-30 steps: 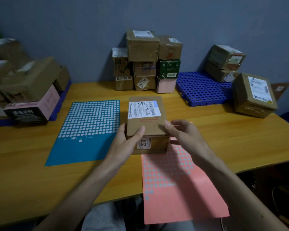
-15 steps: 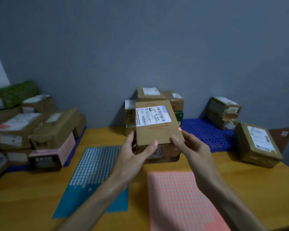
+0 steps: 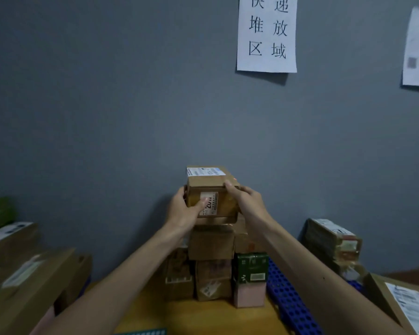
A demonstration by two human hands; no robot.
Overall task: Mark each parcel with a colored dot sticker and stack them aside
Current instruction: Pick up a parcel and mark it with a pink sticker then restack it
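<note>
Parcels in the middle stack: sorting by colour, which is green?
The green parcel in its right column, atop the pink box; the rest are brown cardboard.

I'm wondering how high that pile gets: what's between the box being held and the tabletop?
The head view shows two stacked brown boxes there: an upper box right beneath the parcel, and a lower box standing on the table.

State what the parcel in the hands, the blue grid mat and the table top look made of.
The parcel looks like matte brown cardboard with white paper labels; glossy patches suggest tape. The blue grid mat is probably moulded plastic: uniform colour, regular holes. The table top is wood or laminate, smooth orange-yellow; cannot tell which.
</note>
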